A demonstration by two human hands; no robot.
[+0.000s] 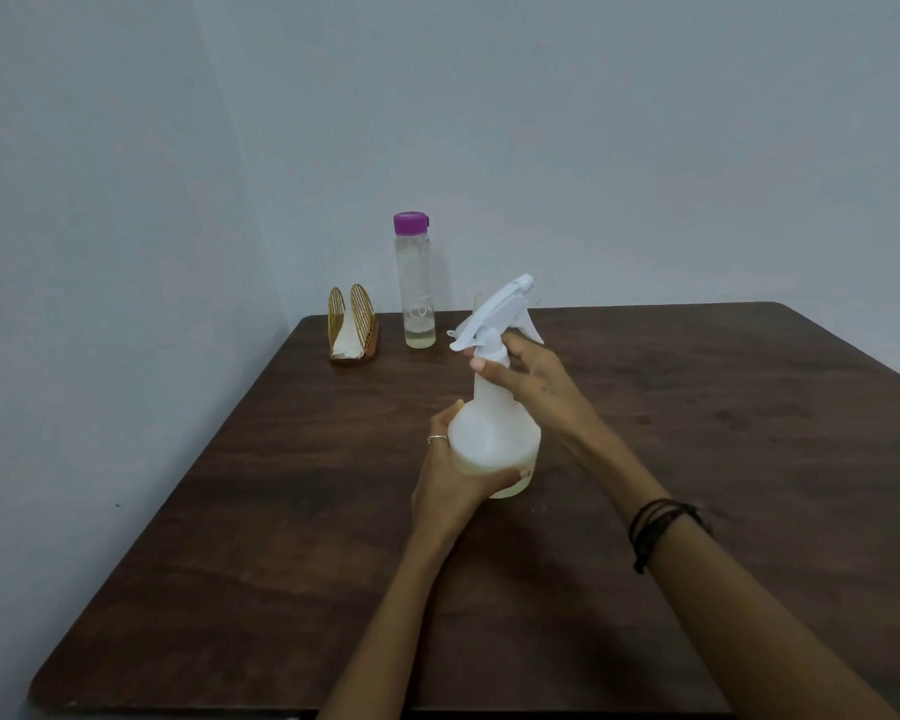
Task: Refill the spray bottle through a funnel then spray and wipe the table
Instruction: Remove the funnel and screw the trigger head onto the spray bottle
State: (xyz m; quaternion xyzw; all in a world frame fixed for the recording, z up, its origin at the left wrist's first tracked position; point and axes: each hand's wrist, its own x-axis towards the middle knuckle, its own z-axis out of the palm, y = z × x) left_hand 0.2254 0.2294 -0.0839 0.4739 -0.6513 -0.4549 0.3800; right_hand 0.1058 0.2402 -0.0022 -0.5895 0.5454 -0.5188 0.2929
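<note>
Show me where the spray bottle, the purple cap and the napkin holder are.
spray bottle (pixel 489 433), head view, on its white body.
purple cap (pixel 410 222), head view, on the cap's side.
napkin holder (pixel 362 306), head view, on its right gold loop.

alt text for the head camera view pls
A person's left hand grips the base of a white spray bottle standing on a dark wooden table while the right hand holds its neck. Behind stand a purple-capped bottle and a napkin holder.

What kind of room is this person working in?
Probably a plain home dining corner: a dark wooden table pushed against bare grey walls, with a napkin holder and a water bottle at its far edge.
</note>
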